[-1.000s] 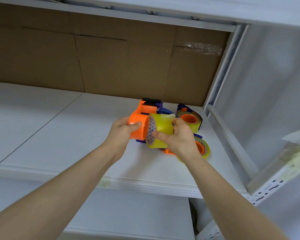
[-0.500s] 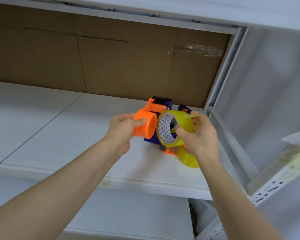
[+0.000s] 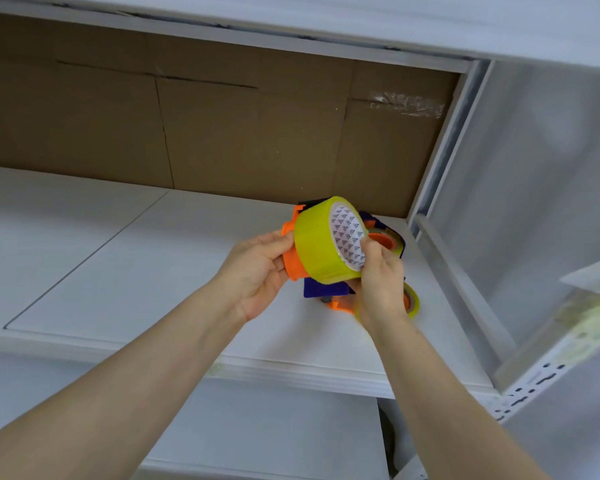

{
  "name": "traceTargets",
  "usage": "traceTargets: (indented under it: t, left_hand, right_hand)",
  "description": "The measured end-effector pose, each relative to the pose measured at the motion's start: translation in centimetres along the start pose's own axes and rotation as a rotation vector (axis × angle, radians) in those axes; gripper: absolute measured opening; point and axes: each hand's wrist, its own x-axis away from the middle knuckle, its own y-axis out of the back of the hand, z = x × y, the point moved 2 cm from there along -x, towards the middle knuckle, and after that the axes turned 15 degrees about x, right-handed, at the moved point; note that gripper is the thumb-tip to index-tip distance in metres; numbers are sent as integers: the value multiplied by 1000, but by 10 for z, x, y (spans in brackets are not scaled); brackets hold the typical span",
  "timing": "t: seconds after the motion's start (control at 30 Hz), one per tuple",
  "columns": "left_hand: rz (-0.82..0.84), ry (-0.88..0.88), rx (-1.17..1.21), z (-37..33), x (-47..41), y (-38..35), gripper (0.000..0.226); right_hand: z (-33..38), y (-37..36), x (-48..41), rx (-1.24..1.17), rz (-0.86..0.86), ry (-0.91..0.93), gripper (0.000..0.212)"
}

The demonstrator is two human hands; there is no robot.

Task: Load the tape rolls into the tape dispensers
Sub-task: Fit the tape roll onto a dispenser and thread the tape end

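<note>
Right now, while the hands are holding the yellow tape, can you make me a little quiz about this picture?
1. True or false: the yellow tape roll lies flat on the shelf.
2. What colour is the dispenser drum that the left hand holds? A green, B orange, C white.
3. Fill the gap: the brown back wall is made of ____.

Key
1. False: the right hand holds it up above the shelf.
2. B, orange.
3. Cardboard.
</note>
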Motion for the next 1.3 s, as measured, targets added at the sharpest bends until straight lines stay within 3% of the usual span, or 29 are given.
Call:
traceTargets:
  t: [0.27,0.4,0.6,0.67,0.77,0.9,1.0,1.2,1.3]
  left_hand:
    - [48,-30,2,-1,13,-8,47]
    - [126,-98,-165,-1,11,1,37]
    - [231,-128,-389,7,13,9,42]
    - [239,-144,-442,11,15,10,45]
    - [266,-210,-660,15,17,9,46]
    - [340,-197,-843,17,20,8,43]
    - [327,-142,-756,17,24,6,29]
    - [300,-254,-862,21,27,6,39]
    - [304,-248,-836,25,27,3,31]
  right_hand:
    - [-8,-11,3,184,14,139,33]
    - [0,-5,-1,-65,136,-221,30]
    - [3,-12,-1,-213,442,-167,51]
    - [-1,-15,1,-350,464,-177,40]
    - [-9,-16,4,-513,462,-183,29]
    - [-20,-17,6,-523,405,-142,53]
    - [-21,-17,10,-494,300,-109,56]
    - [-24,-16,13,-328,117,-8,65]
    - [-22,-18,16,-296,101,19,61]
